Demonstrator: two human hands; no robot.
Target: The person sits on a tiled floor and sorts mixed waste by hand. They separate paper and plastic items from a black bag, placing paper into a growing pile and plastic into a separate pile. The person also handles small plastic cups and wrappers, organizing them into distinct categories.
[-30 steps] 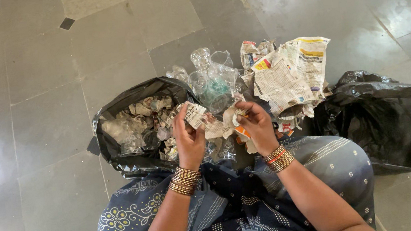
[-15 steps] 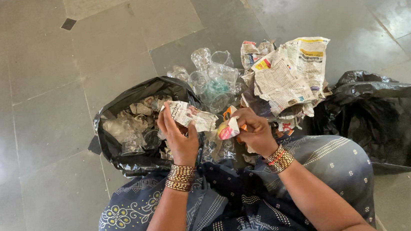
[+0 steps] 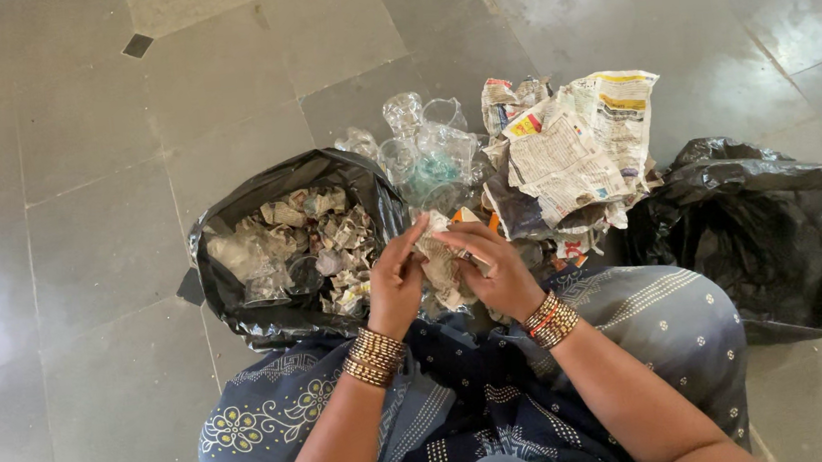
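Head view: crumpled paper scrap (image 3: 442,258), light, soft and tear-prone, best pinched at its edges, just right of the open black bag (image 3: 256,186), gripped between left hand (image 3: 396,285) and right hand (image 3: 495,273).

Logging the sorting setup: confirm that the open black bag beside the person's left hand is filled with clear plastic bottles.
Not quite. In the head view, the open black bag beside the left hand holds crumpled paper scraps; the clear plastic bottles lie on the floor beyond it.
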